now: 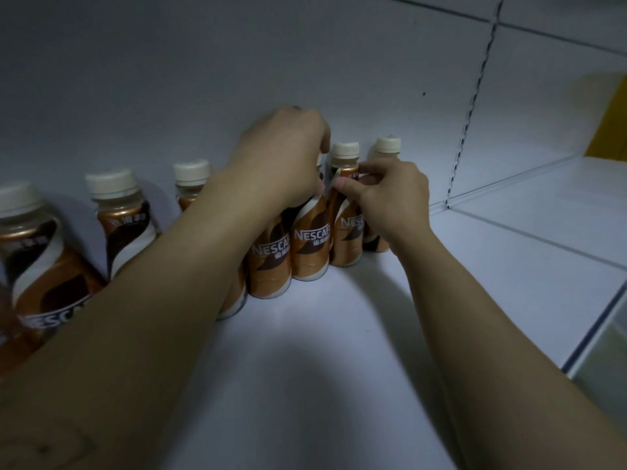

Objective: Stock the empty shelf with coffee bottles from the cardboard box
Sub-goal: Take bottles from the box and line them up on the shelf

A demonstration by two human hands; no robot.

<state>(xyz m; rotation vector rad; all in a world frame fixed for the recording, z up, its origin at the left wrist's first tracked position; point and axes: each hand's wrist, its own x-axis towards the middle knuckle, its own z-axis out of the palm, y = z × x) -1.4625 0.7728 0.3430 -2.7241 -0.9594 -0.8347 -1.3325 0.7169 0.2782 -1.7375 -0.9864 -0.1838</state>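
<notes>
Several brown-and-white Nescafé coffee bottles with cream caps stand in a row along the back of the white shelf [339, 351]. My left hand [285, 164] is closed over the top of one bottle [310, 245] in the middle of the row, hiding its cap. My right hand [386, 198] pinches the shoulder of the neighbouring bottle [344, 225] with thumb and fingers. One more bottle [385, 150] stands behind my right hand, mostly hidden. Other bottles [118, 212] stand to the left. The cardboard box is out of sight.
The white back panel [203, 79] rises right behind the bottles. A slotted upright [471, 106] divides this bay from the adjoining shelf [543, 205] on the right. A yellow panel [607, 127] shows at the far right. The shelf's front edge [597, 320] runs down the right side.
</notes>
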